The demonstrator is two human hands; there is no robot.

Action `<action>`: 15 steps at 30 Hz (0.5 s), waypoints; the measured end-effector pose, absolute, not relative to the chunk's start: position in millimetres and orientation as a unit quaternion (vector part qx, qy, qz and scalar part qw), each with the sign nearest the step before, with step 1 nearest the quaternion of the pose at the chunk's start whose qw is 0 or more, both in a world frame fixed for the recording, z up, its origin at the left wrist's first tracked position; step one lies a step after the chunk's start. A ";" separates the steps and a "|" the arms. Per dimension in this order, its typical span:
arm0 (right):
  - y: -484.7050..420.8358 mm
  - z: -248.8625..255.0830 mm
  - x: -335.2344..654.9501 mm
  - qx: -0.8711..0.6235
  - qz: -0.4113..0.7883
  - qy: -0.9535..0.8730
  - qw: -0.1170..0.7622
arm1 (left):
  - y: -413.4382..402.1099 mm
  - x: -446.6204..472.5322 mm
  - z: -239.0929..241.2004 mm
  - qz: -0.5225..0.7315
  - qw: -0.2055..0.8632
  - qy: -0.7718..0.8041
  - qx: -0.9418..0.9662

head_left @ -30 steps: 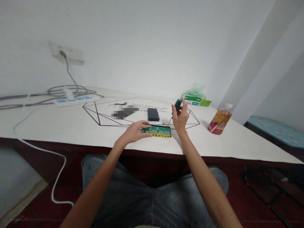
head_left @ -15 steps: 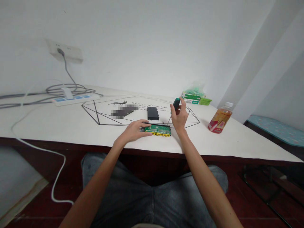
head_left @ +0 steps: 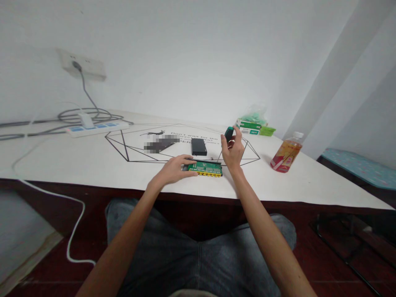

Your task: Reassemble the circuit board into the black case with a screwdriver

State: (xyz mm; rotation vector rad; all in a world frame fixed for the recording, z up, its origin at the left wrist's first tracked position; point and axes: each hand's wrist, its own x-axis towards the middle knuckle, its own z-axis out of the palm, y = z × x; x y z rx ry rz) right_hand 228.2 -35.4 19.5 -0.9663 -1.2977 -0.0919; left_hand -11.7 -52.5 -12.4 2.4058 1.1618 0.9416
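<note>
Green and edged with yellow along its near side, the circuit board (head_left: 204, 167) lies flat on the white surface (head_left: 123, 177). Its left end sits between the fingers of the left hand (head_left: 175, 170), which pinch it, the thumb at the board's near edge and the other fingers at its far edge. Above the board's right end, the right hand (head_left: 232, 153) has its fingers closed around the handle of a screwdriver (head_left: 229, 134); the shaft slants down to the board's right part, though whether the tip touches is too small to tell. Just beyond the board lies a black box (head_left: 199, 147). A drink bottle (head_left: 286, 153) stands well to the board's right, and a power strip (head_left: 99, 128) lies far to its left.
</note>
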 end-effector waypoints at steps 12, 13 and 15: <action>-43.6 23.0 224.2 -0.442 -0.061 -0.605 0.659 | -54.3 -11.5 -12.7 0.327 0.148 0.409 0.839; -44.2 23.3 224.0 -0.439 -0.059 -0.612 0.655 | -54.1 -11.7 -13.1 0.327 0.144 0.410 0.839; -45.0 23.6 223.6 -0.433 -0.047 -0.623 0.650 | -53.8 -12.0 -13.8 0.329 0.135 0.411 0.840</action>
